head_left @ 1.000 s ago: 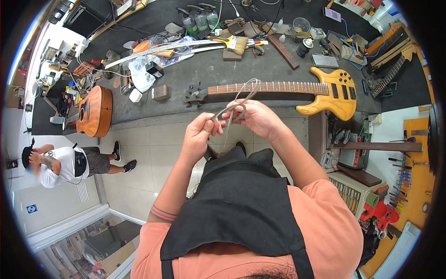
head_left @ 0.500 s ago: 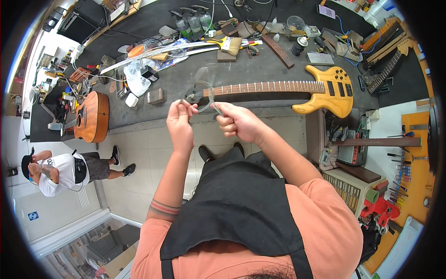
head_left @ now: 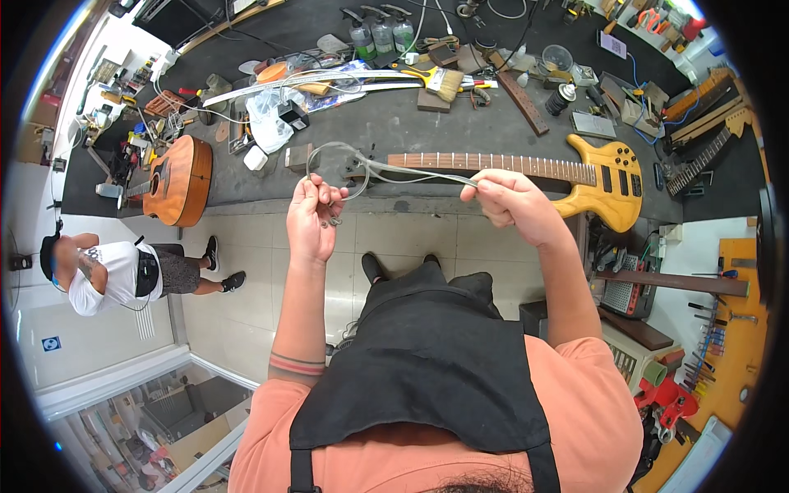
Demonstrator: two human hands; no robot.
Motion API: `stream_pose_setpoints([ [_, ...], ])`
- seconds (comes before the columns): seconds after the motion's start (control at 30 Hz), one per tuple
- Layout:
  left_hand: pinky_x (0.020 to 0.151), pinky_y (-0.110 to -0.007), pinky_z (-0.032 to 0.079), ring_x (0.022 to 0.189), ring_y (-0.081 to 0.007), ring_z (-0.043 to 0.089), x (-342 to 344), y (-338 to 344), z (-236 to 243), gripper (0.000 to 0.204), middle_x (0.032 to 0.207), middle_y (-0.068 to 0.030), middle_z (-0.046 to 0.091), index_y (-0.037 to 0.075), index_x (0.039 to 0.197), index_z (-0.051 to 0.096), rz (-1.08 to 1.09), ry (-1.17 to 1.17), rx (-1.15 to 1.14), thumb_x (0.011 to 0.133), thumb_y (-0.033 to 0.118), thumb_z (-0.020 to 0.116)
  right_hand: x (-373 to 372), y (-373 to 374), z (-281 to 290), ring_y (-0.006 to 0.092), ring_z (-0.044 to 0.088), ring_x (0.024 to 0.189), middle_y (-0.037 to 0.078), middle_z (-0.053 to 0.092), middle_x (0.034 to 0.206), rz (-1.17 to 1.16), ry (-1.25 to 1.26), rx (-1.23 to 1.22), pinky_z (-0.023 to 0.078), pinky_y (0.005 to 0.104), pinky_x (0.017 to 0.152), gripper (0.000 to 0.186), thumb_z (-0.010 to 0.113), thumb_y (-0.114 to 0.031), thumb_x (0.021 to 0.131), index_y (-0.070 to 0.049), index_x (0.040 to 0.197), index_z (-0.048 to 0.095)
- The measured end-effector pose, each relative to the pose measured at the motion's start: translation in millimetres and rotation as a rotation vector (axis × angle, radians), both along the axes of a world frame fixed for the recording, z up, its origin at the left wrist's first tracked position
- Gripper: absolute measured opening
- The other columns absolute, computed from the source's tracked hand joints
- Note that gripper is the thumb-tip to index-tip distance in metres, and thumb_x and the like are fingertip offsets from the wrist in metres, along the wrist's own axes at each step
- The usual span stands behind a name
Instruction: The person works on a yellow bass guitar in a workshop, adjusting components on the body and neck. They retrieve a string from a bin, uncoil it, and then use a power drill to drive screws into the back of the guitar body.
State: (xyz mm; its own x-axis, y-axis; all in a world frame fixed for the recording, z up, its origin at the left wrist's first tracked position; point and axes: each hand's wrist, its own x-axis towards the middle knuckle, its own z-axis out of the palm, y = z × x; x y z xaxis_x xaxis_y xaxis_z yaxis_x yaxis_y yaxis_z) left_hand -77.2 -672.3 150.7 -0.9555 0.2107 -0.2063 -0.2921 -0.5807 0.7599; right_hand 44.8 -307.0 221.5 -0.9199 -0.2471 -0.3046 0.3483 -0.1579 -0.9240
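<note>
Between my hands, above the bench's front edge, stretches a loose coil of thin grey guitar strings [head_left: 417,172]. My left hand [head_left: 311,226] pinches the looped end, and small metal bits show by its fingers. With closed fingers my right hand [head_left: 511,201] grips the other end, pulled out to the right. Beyond them an electric bass guitar [head_left: 625,205] with a yellow wooden body lies on the bench, its fretted neck pointing left. The strings and my left hand partly cover the view of its headstock.
The dark workbench [head_left: 353,123] carries a brush [head_left: 446,84], a wooden block [head_left: 299,156], spray bottles [head_left: 382,37] and a spray can [head_left: 560,99]. An acoustic guitar [head_left: 181,181] rests at the left end. Another person [head_left: 115,275] stands on the floor at left.
My right hand has moved right, away from my left hand, drawing the strings out lengthwise. The whole view has shifted slightly, so the bench things appear further right.
</note>
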Motion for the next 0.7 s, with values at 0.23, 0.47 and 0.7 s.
stream_pose_setpoints([
  [0.23, 0.111, -0.049, 0.059, 0.095, -0.0194, 0.068, 24, 18, 36, 0.020, 0.089, -0.0019, 0.056, 0.011, 0.119, 0.058, -0.110, 0.130, -0.025, 0.123, 0.023, 0.043, -16, -11, -60, 0.0150, 0.067, 0.094, 0.005, 0.071, 0.110, 0.286, -0.005, 0.449, 0.057, 0.0355, 0.086, 0.039, 0.064, -0.036, 0.113, -0.003, 0.133, 0.067],
  [0.47, 0.107, -0.046, 0.059, 0.091, -0.0179, 0.066, 46, 43, 30, 0.023, 0.087, -0.0014, 0.055, 0.008, 0.120, 0.059, -0.175, 0.177, -0.196, 0.124, 0.023, 0.042, -29, -91, -77, 0.0104, 0.063, 0.092, -0.001, 0.062, 0.101, -0.039, 0.131, 0.093, 0.054, 0.0321, 0.084, 0.034, 0.062, -0.031, 0.117, -0.003, 0.136, 0.063],
  [0.7, 0.100, -0.042, 0.061, 0.081, -0.0149, 0.056, 29, 13, 25, 0.025, 0.085, 0.0006, 0.049, 0.006, 0.119, 0.060, -0.073, 0.067, -0.127, 0.124, 0.025, 0.044, -35, -79, -59, 0.0133, 0.060, 0.081, 0.004, 0.064, 0.088, 0.005, 0.365, 0.500, 0.050, 0.0348, 0.074, 0.030, 0.065, -0.034, 0.114, -0.005, 0.113, 0.071],
])
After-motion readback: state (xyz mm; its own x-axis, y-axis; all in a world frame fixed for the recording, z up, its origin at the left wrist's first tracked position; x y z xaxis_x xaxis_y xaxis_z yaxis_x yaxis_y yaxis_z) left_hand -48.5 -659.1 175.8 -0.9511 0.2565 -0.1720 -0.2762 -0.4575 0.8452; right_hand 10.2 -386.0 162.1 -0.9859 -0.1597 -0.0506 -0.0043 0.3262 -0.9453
